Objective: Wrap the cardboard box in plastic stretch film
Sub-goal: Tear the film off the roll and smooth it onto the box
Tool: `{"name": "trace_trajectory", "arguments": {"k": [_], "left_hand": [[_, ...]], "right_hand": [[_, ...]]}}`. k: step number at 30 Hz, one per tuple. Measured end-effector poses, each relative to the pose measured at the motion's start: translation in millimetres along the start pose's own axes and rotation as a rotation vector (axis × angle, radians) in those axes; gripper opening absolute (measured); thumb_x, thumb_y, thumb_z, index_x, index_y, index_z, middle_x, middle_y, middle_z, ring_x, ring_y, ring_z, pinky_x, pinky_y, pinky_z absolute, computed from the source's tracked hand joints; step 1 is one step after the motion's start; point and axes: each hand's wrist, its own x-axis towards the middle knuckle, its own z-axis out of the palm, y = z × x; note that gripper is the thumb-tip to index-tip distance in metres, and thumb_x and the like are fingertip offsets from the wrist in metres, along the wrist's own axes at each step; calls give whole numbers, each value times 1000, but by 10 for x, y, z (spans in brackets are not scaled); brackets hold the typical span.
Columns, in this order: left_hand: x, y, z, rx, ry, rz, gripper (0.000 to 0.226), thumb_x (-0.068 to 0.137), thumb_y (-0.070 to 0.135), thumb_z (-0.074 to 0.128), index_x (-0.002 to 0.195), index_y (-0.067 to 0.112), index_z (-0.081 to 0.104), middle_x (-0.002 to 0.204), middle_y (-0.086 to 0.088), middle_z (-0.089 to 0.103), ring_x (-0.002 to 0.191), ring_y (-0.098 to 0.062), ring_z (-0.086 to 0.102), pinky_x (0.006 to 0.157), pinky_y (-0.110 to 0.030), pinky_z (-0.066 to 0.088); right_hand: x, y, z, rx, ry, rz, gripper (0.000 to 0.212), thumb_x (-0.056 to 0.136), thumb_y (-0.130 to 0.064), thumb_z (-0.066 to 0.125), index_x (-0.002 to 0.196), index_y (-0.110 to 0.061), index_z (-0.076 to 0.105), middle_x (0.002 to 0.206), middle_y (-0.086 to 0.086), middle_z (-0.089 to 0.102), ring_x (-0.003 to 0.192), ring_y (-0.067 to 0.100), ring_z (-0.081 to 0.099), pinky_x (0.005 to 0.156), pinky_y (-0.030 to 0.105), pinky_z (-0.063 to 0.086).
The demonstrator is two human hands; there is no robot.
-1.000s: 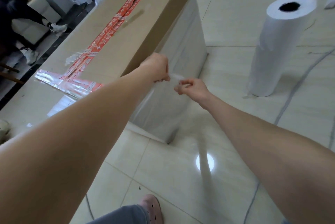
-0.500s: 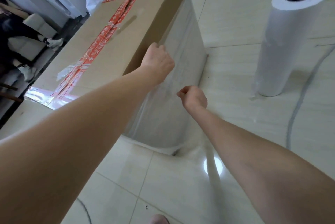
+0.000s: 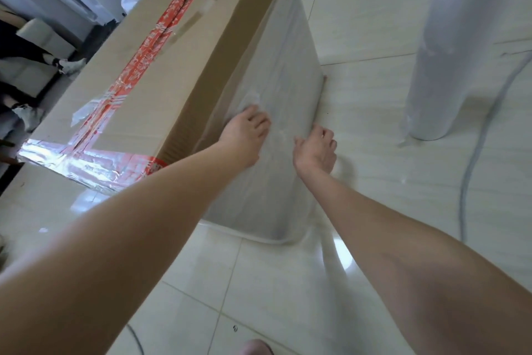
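Note:
A tall cardboard box [image 3: 161, 72] stands on the tiled floor, its top sealed with red and silver tape. Clear stretch film [image 3: 282, 67] covers its right side. My left hand [image 3: 244, 133] lies flat on that filmed side, fingers straight and pressing the film. My right hand [image 3: 315, 147] is just to the right, lower on the same side, fingers loosely spread and touching the film. A big white roll of stretch film [image 3: 457, 46] stands upright on the floor at the right, apart from both hands.
A grey cable [image 3: 472, 159] curves over the floor tiles right of the box. At the far left are a white sofa [image 3: 31, 38], someone's legs and white shoes [image 3: 69, 64]. The toe of my pink shoe [image 3: 254, 347] shows at the bottom edge.
Both hands have let go of the pinched film end, dropped lower and opened flat against the filmed side of the box. The camera has come closer.

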Motion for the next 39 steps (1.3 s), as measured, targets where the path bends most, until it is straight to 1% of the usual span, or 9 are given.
{"name": "trace_trajectory", "arguments": {"k": [4,8,11,20,25,27,29,32,39], "left_hand": [[25,19,19,85,-77,-8,69,99,53,15,152,11,0,160,-6,-4,147,-24,-6,117,-49,-8],[5,8,42,87,-25,-30,69,99,54,16,152,12,4,160,-8,-2,147,-27,-5,115,-53,-9],[10,9,39,91,-18,-42,63,101,47,10,152,11,2,159,-11,-5,147,-30,-7,113,-56,-11],[45,21,48,118,-24,-48,66,101,46,10,151,5,-2,159,-14,-7,147,-32,-8,113,-58,-10],[40,19,17,67,0,-78,70,99,50,11,151,6,-3,159,-13,-3,147,-31,-5,114,-56,-9],[61,43,5,66,-4,-102,74,98,54,14,151,5,-2,159,-15,0,147,-31,-3,114,-57,-6],[88,98,8,81,-10,-132,77,98,55,16,150,2,-1,158,-17,0,146,-33,-3,114,-61,-3],[120,183,42,56,-17,-197,77,99,53,15,149,-1,-5,158,-20,-6,146,-34,-8,110,-65,-6],[222,280,122,88,-23,-231,77,98,56,11,149,3,-10,156,-22,-15,145,-36,-14,102,-73,-10]], "right_hand": [[-188,290,97,179,6,122,64,97,-42,43,150,-13,22,158,8,16,143,25,22,114,36,23],[-456,115,404,396,-182,5,68,99,-44,38,152,-10,13,160,8,6,148,20,6,119,29,7],[-473,-104,641,493,-333,-39,64,101,-44,31,153,-13,9,161,4,1,148,22,-2,117,33,0],[-321,-75,914,616,-291,41,61,101,-47,28,153,-23,8,161,-1,1,148,17,-4,118,37,-2],[-296,55,836,612,-248,-9,61,101,-45,32,152,-17,17,160,3,10,147,14,4,117,27,3],[-214,150,831,519,-196,29,64,99,-47,32,152,-14,17,160,6,12,147,16,7,117,29,5],[-163,194,877,488,-228,79,68,99,-50,31,153,-14,12,160,6,7,147,18,4,117,31,4],[-174,130,980,590,-339,121,66,100,-49,29,153,-15,9,161,6,1,148,19,-2,117,33,0],[-137,180,1106,610,-321,113,66,99,-51,28,153,-20,9,161,2,3,147,17,-2,117,35,-1]]}}
